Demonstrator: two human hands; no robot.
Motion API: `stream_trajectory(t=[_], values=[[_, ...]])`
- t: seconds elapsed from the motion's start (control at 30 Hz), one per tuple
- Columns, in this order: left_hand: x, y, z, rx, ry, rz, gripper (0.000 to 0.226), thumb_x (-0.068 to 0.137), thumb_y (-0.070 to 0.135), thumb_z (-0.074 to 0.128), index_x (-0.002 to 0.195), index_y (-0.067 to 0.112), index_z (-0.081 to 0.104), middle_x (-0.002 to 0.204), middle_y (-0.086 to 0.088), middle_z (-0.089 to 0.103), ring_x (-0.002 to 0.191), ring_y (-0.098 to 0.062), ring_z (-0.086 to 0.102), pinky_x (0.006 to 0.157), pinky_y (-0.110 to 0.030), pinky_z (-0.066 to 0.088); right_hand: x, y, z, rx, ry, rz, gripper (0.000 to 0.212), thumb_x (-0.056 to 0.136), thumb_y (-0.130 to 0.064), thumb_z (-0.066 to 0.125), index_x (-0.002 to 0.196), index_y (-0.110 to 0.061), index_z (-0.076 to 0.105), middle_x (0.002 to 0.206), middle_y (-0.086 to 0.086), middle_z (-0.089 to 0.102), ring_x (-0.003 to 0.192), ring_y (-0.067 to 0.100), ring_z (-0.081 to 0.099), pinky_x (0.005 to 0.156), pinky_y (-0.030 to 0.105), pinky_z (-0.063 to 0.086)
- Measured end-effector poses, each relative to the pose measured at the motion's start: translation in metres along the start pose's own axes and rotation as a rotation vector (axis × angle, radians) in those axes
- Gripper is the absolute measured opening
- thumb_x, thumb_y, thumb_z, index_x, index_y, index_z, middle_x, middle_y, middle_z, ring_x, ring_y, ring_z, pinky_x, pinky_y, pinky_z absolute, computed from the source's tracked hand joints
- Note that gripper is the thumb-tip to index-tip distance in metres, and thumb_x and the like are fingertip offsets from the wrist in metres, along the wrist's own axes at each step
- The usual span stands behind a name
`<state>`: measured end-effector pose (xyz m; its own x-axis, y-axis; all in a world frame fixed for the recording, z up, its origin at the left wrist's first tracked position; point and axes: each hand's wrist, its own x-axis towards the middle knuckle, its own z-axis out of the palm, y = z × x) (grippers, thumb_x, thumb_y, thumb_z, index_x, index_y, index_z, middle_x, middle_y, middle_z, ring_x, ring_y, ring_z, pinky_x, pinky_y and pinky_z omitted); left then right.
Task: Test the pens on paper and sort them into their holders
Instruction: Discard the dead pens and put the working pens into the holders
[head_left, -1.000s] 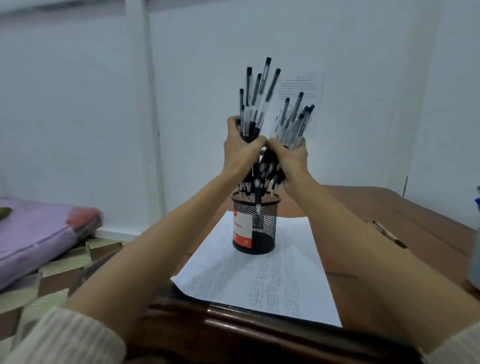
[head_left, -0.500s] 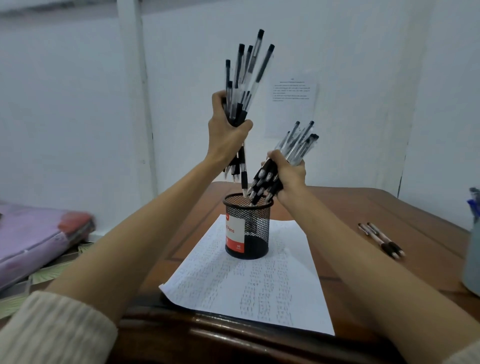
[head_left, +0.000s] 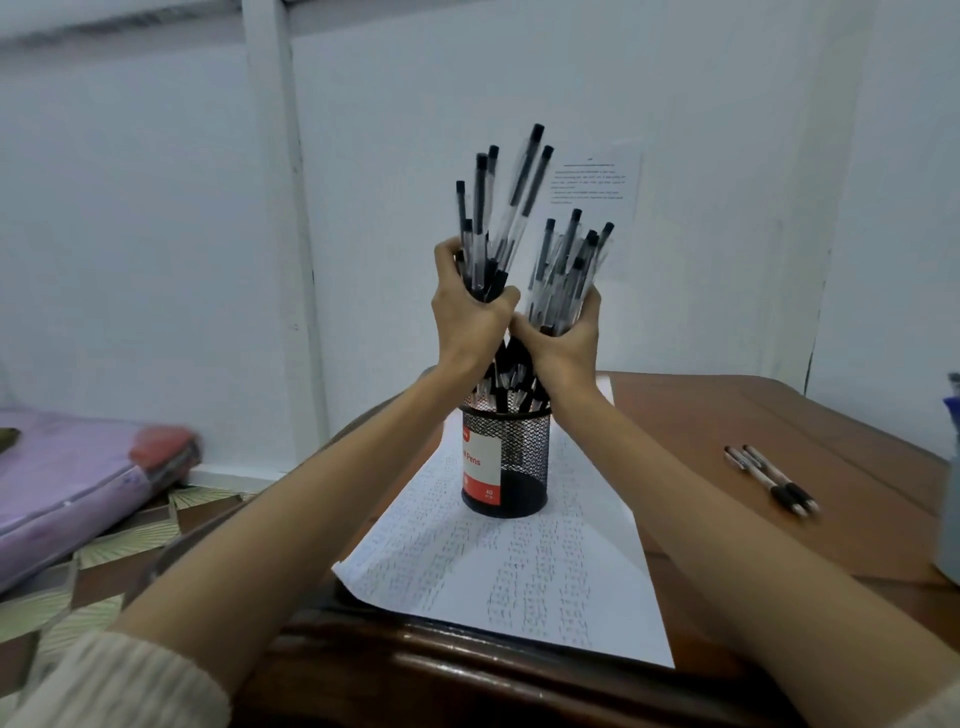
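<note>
White walls close the corner behind a brown wooden desk (head_left: 753, 415), and a printed sheet (head_left: 602, 179) is fixed on the wall. On the desk lies a white paper (head_left: 519, 577) covered with rows of small pen marks. A black mesh holder (head_left: 519, 457) with a red and white label stands upright on the far half of this paper.

Both arms reach forward over the desk edge. The left grip (head_left: 467, 319) is clenched around a left bundle of pens (head_left: 496, 223), clear barrels with black caps, which fan upward. The right grip (head_left: 566, 345) is clenched around a right bundle of pens (head_left: 566, 265) of the same kind. The two grips touch each other at the thumbs, directly above the holder. The lower ends of the pens hang down below the grips to the holder's rim; whether they are touching it I cannot tell.

Two loose pens (head_left: 774, 480) lie side by side on the bare desk to the right, well apart from the paper. A grey container (head_left: 950, 514) is cut off by the right edge. To the left, beside the desk, lies a purple mattress (head_left: 67, 488).
</note>
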<state>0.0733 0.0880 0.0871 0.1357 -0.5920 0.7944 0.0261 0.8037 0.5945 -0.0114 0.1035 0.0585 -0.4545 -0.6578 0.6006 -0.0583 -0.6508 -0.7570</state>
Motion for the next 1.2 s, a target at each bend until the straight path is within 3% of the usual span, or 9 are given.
stream_trajectory(t=[0.13,0.23,0.4,0.53,0.7,0.8,0.93,1.13,1.2], values=[[-0.002,-0.003,-0.003,-0.025,-0.057,-0.131,0.048,0.079,-0.002,0.058,0.12,0.01,0.037,0.08,0.006,0.054,0.065,-0.004,0.054,0.056,-0.014,0.046,-0.001,0.001,0.0,0.0,-0.061,-0.012,0.066,0.072,-0.013,0.076,0.127,-0.02,0.04,0.108,0.005,0.066,0.095,0.018,0.067,0.088,0.041,0.054],[-0.008,-0.008,-0.005,-0.058,-0.046,-0.199,0.045,0.08,0.0,0.059,0.12,0.009,0.039,0.081,0.005,0.055,0.066,-0.005,0.055,0.057,-0.013,0.045,-0.003,0.0,-0.001,0.025,-0.106,-0.018,0.063,0.074,-0.002,0.072,0.127,-0.015,0.04,0.105,0.006,0.066,0.092,0.018,0.068,0.085,0.036,0.056],[-0.012,-0.016,-0.01,-0.14,-0.045,-0.306,0.022,0.077,0.008,0.064,0.092,0.01,0.048,0.074,0.0,0.055,0.066,-0.015,0.055,0.066,-0.031,0.048,-0.004,-0.004,-0.005,0.124,-0.208,0.047,0.051,0.078,0.003,0.069,0.118,-0.014,0.043,0.091,0.002,0.065,0.076,0.01,0.068,0.071,0.025,0.057],[-0.013,-0.014,-0.01,-0.155,-0.059,-0.313,0.022,0.071,0.02,0.064,0.089,0.016,0.051,0.074,0.0,0.055,0.071,-0.017,0.056,0.073,-0.036,0.051,-0.004,-0.004,-0.007,0.125,-0.227,0.09,0.049,0.078,-0.001,0.071,0.117,-0.012,0.044,0.091,0.003,0.066,0.076,0.014,0.067,0.069,0.026,0.057],[-0.013,-0.014,-0.011,-0.167,-0.096,-0.356,0.031,0.068,0.022,0.061,0.098,0.015,0.057,0.079,-0.004,0.06,0.078,-0.02,0.06,0.077,-0.035,0.053,-0.003,-0.004,-0.008,0.095,-0.242,0.102,0.041,0.08,-0.004,0.07,0.112,-0.01,0.046,0.089,0.002,0.065,0.074,0.009,0.067,0.069,0.023,0.056],[-0.013,-0.015,-0.009,-0.135,-0.096,-0.368,0.014,0.084,0.009,0.059,0.097,0.012,0.057,0.079,-0.003,0.06,0.077,-0.018,0.06,0.077,-0.033,0.052,-0.002,-0.002,-0.008,0.079,-0.239,0.122,0.041,0.078,-0.004,0.072,0.11,-0.011,0.047,0.089,0.0,0.065,0.077,0.011,0.067,0.078,0.029,0.056],[-0.009,-0.017,-0.007,-0.071,-0.095,-0.404,0.027,0.087,0.004,0.05,0.114,0.006,0.054,0.087,-0.003,0.059,0.085,-0.02,0.06,0.083,-0.033,0.052,0.001,0.0,-0.007,0.043,-0.236,0.135,0.043,0.077,0.0,0.072,0.11,-0.011,0.046,0.085,-0.001,0.065,0.07,0.006,0.065,0.067,0.02,0.056],[-0.012,-0.018,-0.006,0.04,-0.119,-0.419,0.024,0.087,0.013,0.053,0.11,0.004,0.056,0.09,-0.005,0.061,0.085,-0.02,0.06,0.08,-0.032,0.051,0.003,0.0,-0.008,-0.026,-0.259,0.212,0.044,0.082,-0.009,0.069,0.118,-0.011,0.044,0.091,0.001,0.063,0.076,0.01,0.063,0.06,0.017,0.052],[-0.012,-0.016,-0.006,0.061,-0.168,-0.436,0.023,0.087,0.024,0.058,0.102,0.006,0.06,0.086,-0.004,0.063,0.083,-0.02,0.062,0.078,-0.031,0.051,0.005,0.001,-0.013,-0.011,-0.285,0.258,0.045,0.081,-0.012,0.07,0.12,-0.006,0.048,0.097,0.005,0.065,0.083,0.015,0.065,0.067,0.02,0.052]])
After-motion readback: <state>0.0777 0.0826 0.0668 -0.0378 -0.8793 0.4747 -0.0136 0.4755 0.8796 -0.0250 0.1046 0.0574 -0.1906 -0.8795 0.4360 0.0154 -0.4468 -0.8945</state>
